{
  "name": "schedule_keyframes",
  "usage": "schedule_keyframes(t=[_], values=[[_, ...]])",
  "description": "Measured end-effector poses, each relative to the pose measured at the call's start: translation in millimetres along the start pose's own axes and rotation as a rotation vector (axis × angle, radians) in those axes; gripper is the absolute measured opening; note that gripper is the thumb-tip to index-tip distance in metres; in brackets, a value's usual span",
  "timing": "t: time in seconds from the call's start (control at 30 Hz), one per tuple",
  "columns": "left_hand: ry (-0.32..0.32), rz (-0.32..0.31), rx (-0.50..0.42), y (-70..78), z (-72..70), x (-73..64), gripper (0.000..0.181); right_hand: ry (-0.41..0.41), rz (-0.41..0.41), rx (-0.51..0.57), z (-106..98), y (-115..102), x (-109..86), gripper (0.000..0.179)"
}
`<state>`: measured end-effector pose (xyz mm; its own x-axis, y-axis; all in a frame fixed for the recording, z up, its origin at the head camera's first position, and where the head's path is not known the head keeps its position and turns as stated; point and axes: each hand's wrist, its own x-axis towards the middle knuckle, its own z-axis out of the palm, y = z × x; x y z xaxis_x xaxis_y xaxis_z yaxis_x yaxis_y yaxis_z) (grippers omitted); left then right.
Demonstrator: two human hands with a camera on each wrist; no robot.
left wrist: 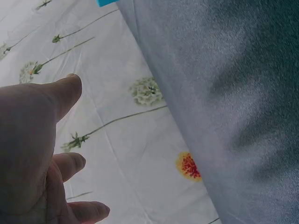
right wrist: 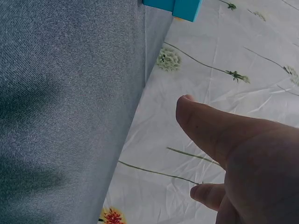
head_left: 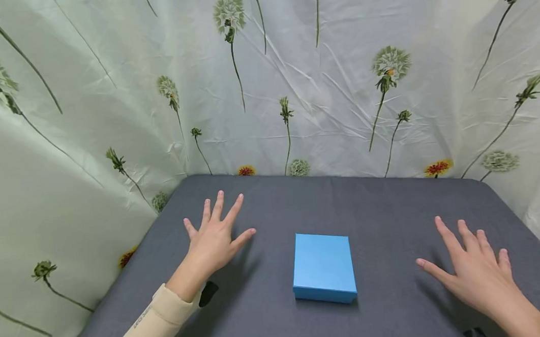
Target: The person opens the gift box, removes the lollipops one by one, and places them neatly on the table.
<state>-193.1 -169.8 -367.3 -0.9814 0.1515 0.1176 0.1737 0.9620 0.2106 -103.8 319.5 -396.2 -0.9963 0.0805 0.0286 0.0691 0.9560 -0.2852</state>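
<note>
A blue box (head_left: 324,264) with its lid on lies on the grey cloth-covered table, between the two hands. To its left, my left hand (head_left: 213,245) hovers over the table with fingers spread and nothing in it. My right hand (head_left: 479,274) is held out on the other side, fingers and thumb apart, also holding nothing. Both cast shadows on the cloth. In the left wrist view a small blue corner of the box (left wrist: 106,2) shows at the top edge; the right wrist view catches more of the box (right wrist: 174,6) at its top.
The grey table (head_left: 263,209) has rounded far corners. Behind it and along the left side hangs a white curtain (head_left: 330,94) printed with dandelions and flowers. A small black object (head_left: 208,293) sits at the left wrist, by the cream sleeve (head_left: 152,322).
</note>
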Motion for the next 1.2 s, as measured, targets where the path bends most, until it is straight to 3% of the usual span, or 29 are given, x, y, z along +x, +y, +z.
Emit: schedule_keyframes(t=[0.57,0.77,1.0,1.2], values=[[-0.046,0.012,0.006,9.4,8.1,-3.2,0.09,-0.009,-0.023,-0.008,10.4,-5.9,1.7,0.107],[-0.02,0.007,-0.003,12.4,8.3,-5.3,0.089,-0.028,-0.049,-0.005,14.6,-10.3,3.5,0.106],[0.015,0.034,0.019,20.3,7.2,-13.7,0.088,-0.028,-0.095,0.015,14.7,-18.7,3.2,0.104],[-0.028,0.069,0.016,28.9,8.5,-20.3,0.084,-0.039,-0.167,0.01,17.5,-29.5,1.7,0.102]])
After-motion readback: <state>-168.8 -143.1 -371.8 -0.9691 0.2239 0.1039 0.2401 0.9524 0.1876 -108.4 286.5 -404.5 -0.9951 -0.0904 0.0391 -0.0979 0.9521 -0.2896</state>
